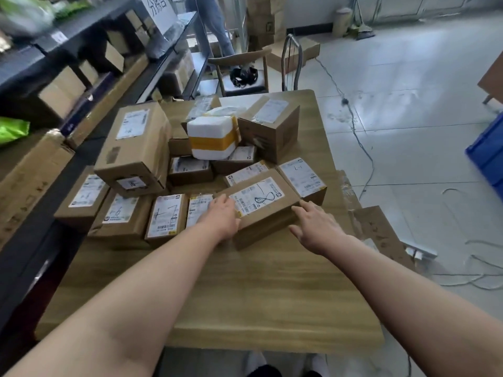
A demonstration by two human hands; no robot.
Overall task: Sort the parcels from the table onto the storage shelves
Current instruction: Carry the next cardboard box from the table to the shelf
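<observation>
Right between the two sets of fingers, at the near edge of the pile: a brown parcel [261, 202] with a white label and a scribbled loop on top, sitting skewed on the wooden table [272, 295]. Left hand [220, 216] pressed against its left end, fingers [224, 198] together and pretty much straight, thumb side toward the near face; no telling whether curled underneath or not. Right hand [318, 228] wide open at the other end, fingers [303, 206] spread apart, tips just touching the right corner, not wrapped round anything. Looks like a squeeze-from-both-ends pickup getting set up, sensible for a box too wide for one hand, and probably chosen first simply for being nearest. Left of the left fingers, a row of small boxes [166, 216] lying flat, labels up, handy for reading the handwritten codes. Beyond the fingertips, a big carton [133, 148] perched on others and a white foam block [212, 137] banded with yellow tape, so worth lifting straight up rather than dragging, to avoid shifting the heap. Further left again, dark storage shelves [81, 50] already stocked with cartons. Off past the right fingers, flattened cardboard [381, 229] beside the table, pale tiled floor [408, 77], trailing cables [362, 142], a blue crate [487, 156]. Way beyond, a wooden chair [239, 66] and somebody's legs [212, 23].
</observation>
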